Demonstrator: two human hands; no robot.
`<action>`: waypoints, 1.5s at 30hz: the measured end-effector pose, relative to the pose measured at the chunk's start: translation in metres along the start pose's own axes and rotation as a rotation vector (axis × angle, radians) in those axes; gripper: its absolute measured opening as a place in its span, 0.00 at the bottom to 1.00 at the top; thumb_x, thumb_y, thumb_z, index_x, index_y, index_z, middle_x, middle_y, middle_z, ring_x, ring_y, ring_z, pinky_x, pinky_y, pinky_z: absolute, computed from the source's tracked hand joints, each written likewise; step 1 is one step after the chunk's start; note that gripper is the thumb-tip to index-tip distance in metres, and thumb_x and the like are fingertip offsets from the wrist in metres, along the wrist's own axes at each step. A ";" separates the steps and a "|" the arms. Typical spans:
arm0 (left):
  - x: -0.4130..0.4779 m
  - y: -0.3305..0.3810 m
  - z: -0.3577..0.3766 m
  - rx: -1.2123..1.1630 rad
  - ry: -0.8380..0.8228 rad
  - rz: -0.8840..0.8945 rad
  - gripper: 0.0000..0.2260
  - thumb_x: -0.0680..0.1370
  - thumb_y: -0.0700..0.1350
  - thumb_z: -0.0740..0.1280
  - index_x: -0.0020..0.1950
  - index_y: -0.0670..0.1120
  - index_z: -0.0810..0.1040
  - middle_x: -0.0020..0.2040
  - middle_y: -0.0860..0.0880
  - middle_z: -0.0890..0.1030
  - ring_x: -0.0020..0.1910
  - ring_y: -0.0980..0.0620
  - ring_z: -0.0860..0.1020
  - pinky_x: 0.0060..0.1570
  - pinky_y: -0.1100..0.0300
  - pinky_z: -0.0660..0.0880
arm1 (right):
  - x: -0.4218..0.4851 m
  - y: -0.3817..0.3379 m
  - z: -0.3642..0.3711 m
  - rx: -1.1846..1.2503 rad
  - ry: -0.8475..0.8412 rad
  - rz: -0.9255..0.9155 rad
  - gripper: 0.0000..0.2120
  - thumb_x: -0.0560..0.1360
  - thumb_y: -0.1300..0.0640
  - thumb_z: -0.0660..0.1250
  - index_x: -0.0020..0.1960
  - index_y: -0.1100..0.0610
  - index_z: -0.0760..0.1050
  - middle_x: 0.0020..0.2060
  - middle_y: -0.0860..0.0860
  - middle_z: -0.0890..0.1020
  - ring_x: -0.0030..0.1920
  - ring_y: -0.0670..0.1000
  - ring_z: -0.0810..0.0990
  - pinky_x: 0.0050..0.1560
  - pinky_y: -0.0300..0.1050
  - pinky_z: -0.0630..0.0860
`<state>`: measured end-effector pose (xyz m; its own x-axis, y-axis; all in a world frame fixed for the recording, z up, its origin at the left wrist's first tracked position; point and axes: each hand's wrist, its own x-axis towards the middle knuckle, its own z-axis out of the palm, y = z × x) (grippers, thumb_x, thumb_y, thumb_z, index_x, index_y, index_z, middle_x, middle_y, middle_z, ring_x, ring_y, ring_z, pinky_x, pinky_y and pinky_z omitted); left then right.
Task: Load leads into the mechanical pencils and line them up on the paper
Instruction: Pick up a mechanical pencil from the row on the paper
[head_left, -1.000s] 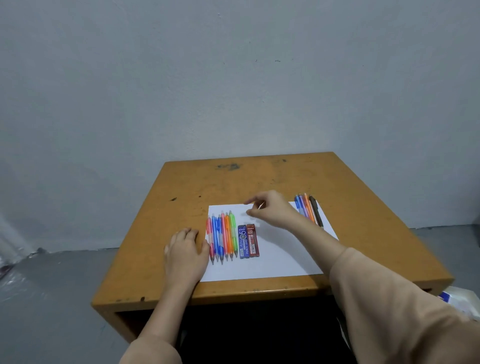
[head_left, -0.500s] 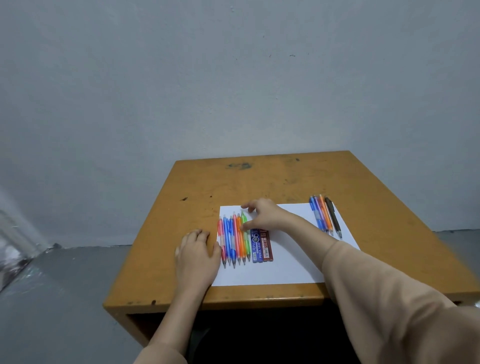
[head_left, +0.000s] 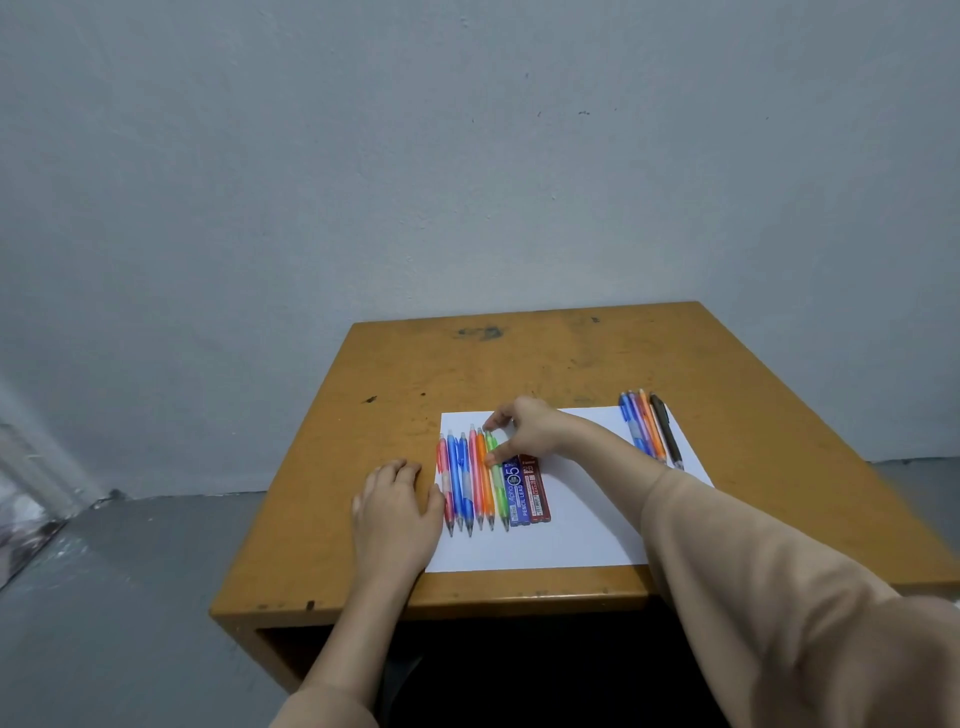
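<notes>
A white paper (head_left: 582, 535) lies on the wooden desk (head_left: 519, 364). Several coloured mechanical pencils (head_left: 470, 483) lie side by side on its left part, tips toward me. Right of them lie a blue lead case (head_left: 518, 493) and a dark red lead case (head_left: 538, 491). A second group of pencils (head_left: 647, 428) lies at the paper's far right corner. My right hand (head_left: 524, 431) reaches across and pinches the green pencil (head_left: 497, 486) near its upper end with thumb and fingers. My left hand (head_left: 397, 506) rests flat on the desk, its thumb at the paper's left edge.
The desk stands against a grey wall (head_left: 467, 156). Grey floor (head_left: 104, 597) lies to the left. The desk's front edge (head_left: 467, 597) is close to my body, with a dark opening below it.
My right hand has moved left from the top middle of the paper to the left pencil row and closed on the green pencil. The left hand stays put.
</notes>
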<state>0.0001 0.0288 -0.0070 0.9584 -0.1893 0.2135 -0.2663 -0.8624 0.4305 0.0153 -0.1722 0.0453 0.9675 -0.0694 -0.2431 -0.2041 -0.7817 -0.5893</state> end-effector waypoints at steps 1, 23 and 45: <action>0.000 0.000 0.000 -0.001 0.000 -0.002 0.22 0.79 0.56 0.60 0.70 0.49 0.70 0.70 0.52 0.70 0.70 0.54 0.63 0.69 0.54 0.60 | -0.001 -0.001 0.000 0.026 -0.002 0.004 0.28 0.69 0.52 0.75 0.66 0.56 0.72 0.62 0.52 0.75 0.63 0.53 0.72 0.64 0.51 0.71; -0.006 0.005 -0.006 -0.175 0.070 0.022 0.16 0.78 0.51 0.63 0.65 0.49 0.75 0.63 0.53 0.75 0.63 0.56 0.69 0.63 0.56 0.66 | -0.065 -0.014 -0.014 0.787 0.253 -0.148 0.14 0.74 0.66 0.69 0.57 0.58 0.72 0.39 0.61 0.80 0.36 0.55 0.80 0.37 0.46 0.81; -0.046 0.045 0.007 -0.504 0.053 0.438 0.17 0.75 0.44 0.70 0.63 0.46 0.77 0.55 0.52 0.80 0.52 0.57 0.76 0.47 0.69 0.73 | -0.114 0.009 0.031 1.100 0.549 -0.130 0.11 0.74 0.66 0.69 0.54 0.55 0.74 0.40 0.59 0.84 0.39 0.56 0.84 0.46 0.49 0.82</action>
<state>-0.0556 -0.0045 -0.0040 0.7482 -0.4377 0.4986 -0.6570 -0.3844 0.6485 -0.1013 -0.1525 0.0437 0.8703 -0.4883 0.0648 0.1383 0.1159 -0.9836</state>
